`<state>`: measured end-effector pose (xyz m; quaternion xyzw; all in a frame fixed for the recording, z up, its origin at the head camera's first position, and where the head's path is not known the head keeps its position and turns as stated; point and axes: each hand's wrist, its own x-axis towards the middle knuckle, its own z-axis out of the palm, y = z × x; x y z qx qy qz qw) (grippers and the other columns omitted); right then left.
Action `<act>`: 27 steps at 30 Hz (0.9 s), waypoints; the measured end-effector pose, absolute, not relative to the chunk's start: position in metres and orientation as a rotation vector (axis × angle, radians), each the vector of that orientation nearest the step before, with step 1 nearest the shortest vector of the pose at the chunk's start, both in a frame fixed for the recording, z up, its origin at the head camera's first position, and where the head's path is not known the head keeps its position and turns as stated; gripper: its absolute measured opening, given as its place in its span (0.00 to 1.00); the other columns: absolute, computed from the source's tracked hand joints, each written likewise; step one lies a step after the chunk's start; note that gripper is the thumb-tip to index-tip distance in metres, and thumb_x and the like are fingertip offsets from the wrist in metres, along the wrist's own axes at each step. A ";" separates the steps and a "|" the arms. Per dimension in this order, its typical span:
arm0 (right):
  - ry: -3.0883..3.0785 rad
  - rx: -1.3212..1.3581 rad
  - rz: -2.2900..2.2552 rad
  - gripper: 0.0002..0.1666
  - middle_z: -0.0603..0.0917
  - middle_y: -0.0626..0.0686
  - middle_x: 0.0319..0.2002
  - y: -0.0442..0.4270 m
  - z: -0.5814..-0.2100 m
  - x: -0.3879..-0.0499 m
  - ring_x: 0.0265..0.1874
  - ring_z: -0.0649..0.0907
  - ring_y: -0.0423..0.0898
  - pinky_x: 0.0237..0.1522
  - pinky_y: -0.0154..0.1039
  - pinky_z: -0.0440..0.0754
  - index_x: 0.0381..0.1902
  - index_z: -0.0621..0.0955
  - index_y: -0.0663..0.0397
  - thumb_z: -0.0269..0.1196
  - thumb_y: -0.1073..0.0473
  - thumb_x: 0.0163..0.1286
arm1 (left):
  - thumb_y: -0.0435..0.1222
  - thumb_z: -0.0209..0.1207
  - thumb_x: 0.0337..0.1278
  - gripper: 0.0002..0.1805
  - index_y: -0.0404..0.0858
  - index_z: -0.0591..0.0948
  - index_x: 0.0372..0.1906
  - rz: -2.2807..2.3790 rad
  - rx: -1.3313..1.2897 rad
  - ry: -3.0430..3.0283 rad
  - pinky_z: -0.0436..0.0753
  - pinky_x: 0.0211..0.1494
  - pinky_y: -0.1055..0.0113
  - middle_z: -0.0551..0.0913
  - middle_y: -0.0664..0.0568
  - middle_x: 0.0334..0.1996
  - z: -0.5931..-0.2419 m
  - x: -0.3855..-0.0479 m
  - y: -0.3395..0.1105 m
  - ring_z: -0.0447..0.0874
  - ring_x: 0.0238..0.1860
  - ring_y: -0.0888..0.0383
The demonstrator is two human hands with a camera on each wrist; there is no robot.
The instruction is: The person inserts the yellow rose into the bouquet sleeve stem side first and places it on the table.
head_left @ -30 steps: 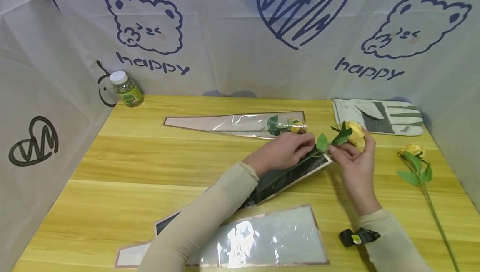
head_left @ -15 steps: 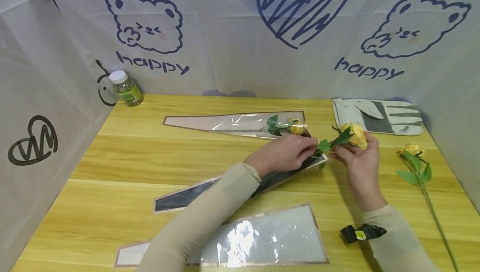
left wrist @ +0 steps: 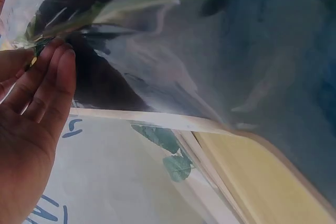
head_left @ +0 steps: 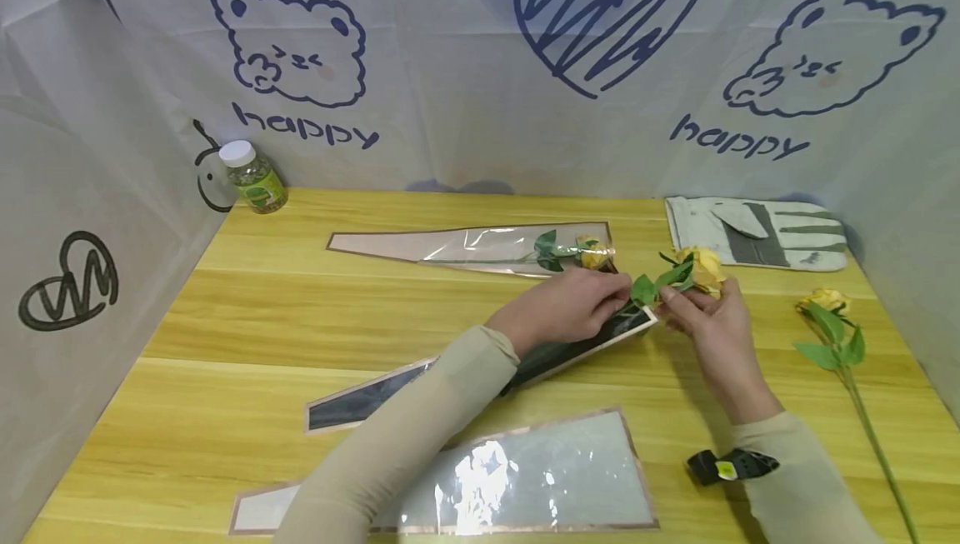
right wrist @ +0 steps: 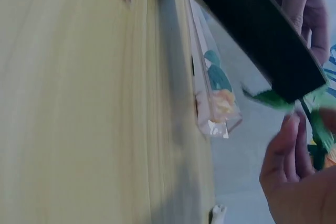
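In the head view, my left hand (head_left: 566, 304) pinches the wide end of a black flower sleeve (head_left: 581, 350) with a pale border. The left wrist view shows its fingertips together on the clear film (left wrist: 173, 61). My right hand (head_left: 720, 340) pinches the stem of a yellow rose (head_left: 705, 269) just below the bloom. The rose's bloom and upper leaves (head_left: 643, 289) stick out of the sleeve's mouth, and its stem runs inside. From the right wrist view, the fingers of my right hand (right wrist: 294, 166) are close to the sleeve's dark end (right wrist: 299, 80).
Behind lies a pink-bordered sleeve (head_left: 450, 246) holding another yellow rose (head_left: 592, 252). A whitish sleeve (head_left: 540, 477) lies in front. A loose rose (head_left: 828, 323) is at right, near a white-and-grey glove (head_left: 757, 233). A lidded jar (head_left: 255, 179) stands at the back left.
The black sleeve's narrow end has swung away from the front of the table, and its mouth has shifted slightly left. My right hand has moved a little lower, still holding the rose.
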<state>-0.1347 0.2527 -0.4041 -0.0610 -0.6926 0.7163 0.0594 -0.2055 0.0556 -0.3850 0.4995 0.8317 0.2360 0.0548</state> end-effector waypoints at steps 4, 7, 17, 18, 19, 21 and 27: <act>-1.976 -0.253 2.184 0.26 0.84 0.48 0.38 0.248 -0.404 -0.137 0.37 0.85 0.40 0.36 0.33 0.83 0.55 0.62 0.53 0.64 0.66 0.68 | 0.34 0.49 0.74 0.06 0.41 0.73 0.38 0.730 1.514 2.511 0.70 0.34 0.73 0.74 0.56 0.28 -0.386 -0.205 0.056 0.70 0.27 0.63; -1.867 -0.242 2.246 0.26 0.84 0.49 0.39 0.247 -0.405 -0.138 0.38 0.85 0.40 0.37 0.33 0.83 0.54 0.65 0.52 0.64 0.71 0.66 | 0.35 0.49 0.74 0.05 0.42 0.73 0.38 0.745 1.507 2.511 0.70 0.35 0.73 0.74 0.56 0.28 -0.386 -0.206 0.055 0.70 0.27 0.63; -1.438 -0.102 2.572 0.25 0.81 0.55 0.42 0.249 -0.409 -0.138 0.40 0.83 0.44 0.41 0.36 0.82 0.57 0.65 0.60 0.58 0.78 0.67 | 0.36 0.47 0.76 0.06 0.42 0.72 0.38 0.787 1.457 2.517 0.70 0.35 0.72 0.73 0.55 0.28 -0.383 -0.208 0.055 0.69 0.27 0.62; -1.428 -0.123 2.589 0.24 0.80 0.55 0.42 0.249 -0.409 -0.138 0.39 0.83 0.44 0.41 0.36 0.81 0.57 0.65 0.61 0.59 0.77 0.67 | 0.36 0.47 0.76 0.06 0.42 0.72 0.38 0.780 1.457 2.522 0.70 0.35 0.72 0.73 0.55 0.27 -0.382 -0.208 0.056 0.69 0.27 0.62; -1.396 -0.152 2.626 0.23 0.80 0.55 0.42 0.249 -0.409 -0.138 0.39 0.83 0.44 0.42 0.35 0.81 0.56 0.66 0.62 0.60 0.76 0.68 | 0.36 0.47 0.76 0.07 0.42 0.71 0.37 0.773 1.459 2.526 0.69 0.35 0.72 0.72 0.54 0.27 -0.382 -0.207 0.056 0.69 0.27 0.62; -1.384 -0.216 2.675 0.17 0.81 0.54 0.41 0.248 -0.409 -0.137 0.39 0.82 0.43 0.42 0.35 0.80 0.52 0.71 0.63 0.61 0.73 0.69 | 0.36 0.47 0.76 0.07 0.42 0.71 0.37 0.759 1.464 2.537 0.69 0.35 0.72 0.71 0.54 0.27 -0.381 -0.207 0.057 0.68 0.28 0.62; -1.425 -0.276 2.658 0.06 0.82 0.51 0.40 0.246 -0.409 -0.139 0.39 0.82 0.42 0.42 0.34 0.80 0.37 0.83 0.60 0.62 0.73 0.68 | 0.35 0.47 0.75 0.07 0.42 0.71 0.36 0.730 1.459 2.560 0.69 0.35 0.71 0.71 0.54 0.28 -0.380 -0.206 0.057 0.68 0.28 0.62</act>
